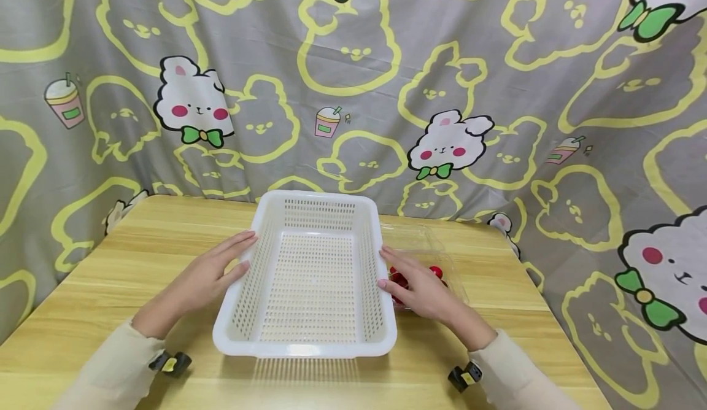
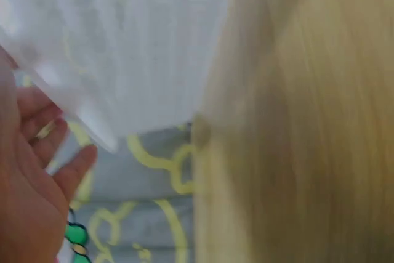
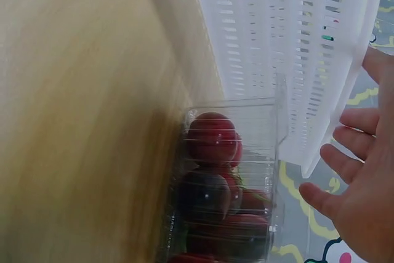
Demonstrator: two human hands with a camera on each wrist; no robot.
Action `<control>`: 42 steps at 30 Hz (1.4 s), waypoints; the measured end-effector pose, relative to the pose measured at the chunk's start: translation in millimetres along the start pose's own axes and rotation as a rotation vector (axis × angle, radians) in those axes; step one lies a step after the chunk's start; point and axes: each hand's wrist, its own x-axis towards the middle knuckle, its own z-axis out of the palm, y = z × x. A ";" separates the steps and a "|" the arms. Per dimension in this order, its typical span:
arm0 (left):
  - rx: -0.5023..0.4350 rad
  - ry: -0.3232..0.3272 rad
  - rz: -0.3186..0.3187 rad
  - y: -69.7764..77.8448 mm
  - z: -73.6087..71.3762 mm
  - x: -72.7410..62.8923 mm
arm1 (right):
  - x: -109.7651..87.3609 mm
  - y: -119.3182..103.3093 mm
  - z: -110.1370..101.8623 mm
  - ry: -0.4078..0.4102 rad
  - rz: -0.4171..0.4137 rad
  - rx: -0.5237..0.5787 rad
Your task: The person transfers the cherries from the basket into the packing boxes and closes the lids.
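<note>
A white plastic basket (image 1: pixel 309 287) with slotted walls and bottom sits on the table, with nothing inside. My left hand (image 1: pixel 212 272) is at its left rim, fingertips right at the edge and fingers extended. In the left wrist view, the left hand (image 2: pixel 37 177) has its thumb spread just outside the rim. Across from it, my right hand (image 1: pixel 420 284) is at the right rim, its fingers loosely extended. Partly behind that hand is a clear plastic box (image 3: pixel 274 152) of dark red cherries (image 3: pixel 212 137), some with green stems.
Under everything is a wooden table (image 1: pixel 138 256). Behind it and along the sides hangs a grey curtain (image 1: pixel 359 121) with cartoon prints. The clear lid (image 1: pixel 409 236) of the cherry box stands open towards the back, beside the basket's right wall.
</note>
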 end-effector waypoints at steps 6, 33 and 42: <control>0.042 -0.075 0.007 34.6 -9.9 -17.1 | -0.5 0.1 1.5 0.000 0.002 -0.010; 0.083 0.072 0.445 61.1 -7.5 -42.8 | 32.4 -12.8 13.7 -0.017 0.098 -0.047; 0.156 0.099 0.375 46.7 -17.0 -44.9 | 50.0 -24.9 22.7 -0.010 0.133 -0.048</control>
